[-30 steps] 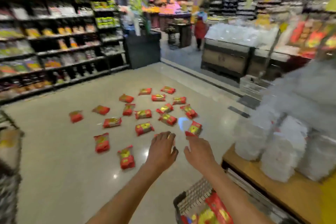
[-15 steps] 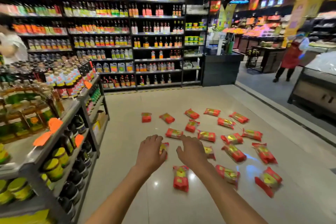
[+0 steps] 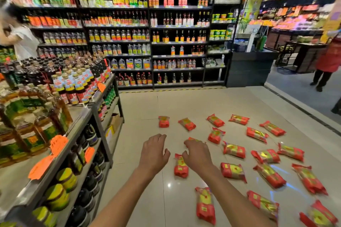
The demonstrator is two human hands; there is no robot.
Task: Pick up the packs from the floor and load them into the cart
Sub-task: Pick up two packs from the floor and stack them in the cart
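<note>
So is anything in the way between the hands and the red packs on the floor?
Nothing visible. Both the left hand and the right hand hang open over bare floor, and the nearest red pack lies just below the right hand with nothing on it. The cart is out of view.

Glossy beige tile floor [image 3: 140, 199]; dark bottle shelves [image 3: 147, 29] behind; display rack [image 3: 77, 134] left.

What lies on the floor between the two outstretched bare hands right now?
In the head view, only bare glossy beige floor tile shows between the left hand and right hand; the nearest red plastic pack lies just below the right hand.
</note>
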